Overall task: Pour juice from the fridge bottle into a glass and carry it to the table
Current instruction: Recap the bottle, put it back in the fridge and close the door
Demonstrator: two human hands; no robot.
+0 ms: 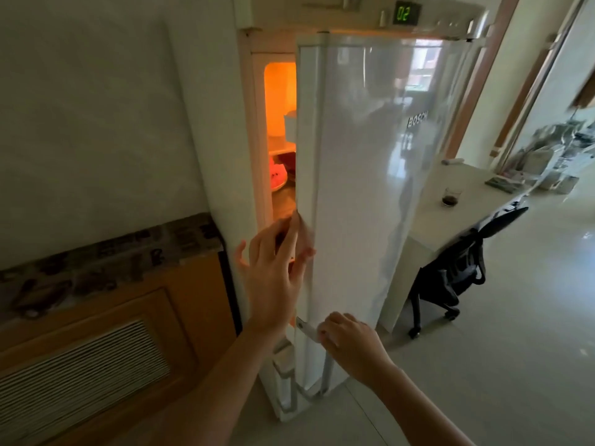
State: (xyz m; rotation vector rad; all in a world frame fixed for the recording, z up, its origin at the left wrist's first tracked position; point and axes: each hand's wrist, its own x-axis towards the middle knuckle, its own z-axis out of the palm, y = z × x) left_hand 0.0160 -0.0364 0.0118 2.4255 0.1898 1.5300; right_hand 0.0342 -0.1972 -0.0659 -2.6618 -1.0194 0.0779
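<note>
A tall white fridge stands ahead with its door (370,188) slightly ajar, showing an orange-lit gap (280,123) with shelves and a pink item on a plate. No juice bottle shows in the gap. My left hand (273,268) lies with spread fingers against the door's opening edge. My right hand (351,341) is closed around the lower end of the door handle (307,329). A glass (450,197) with dark liquid at its bottom stands on the white table (428,220) to the right of the fridge.
A wooden radiator cover with a dark stone top (106,252) stands left of the fridge. A black office chair (460,272) is tucked at the table. Papers and clutter (547,162) lie at the table's far end. Glossy floor stretches to the right.
</note>
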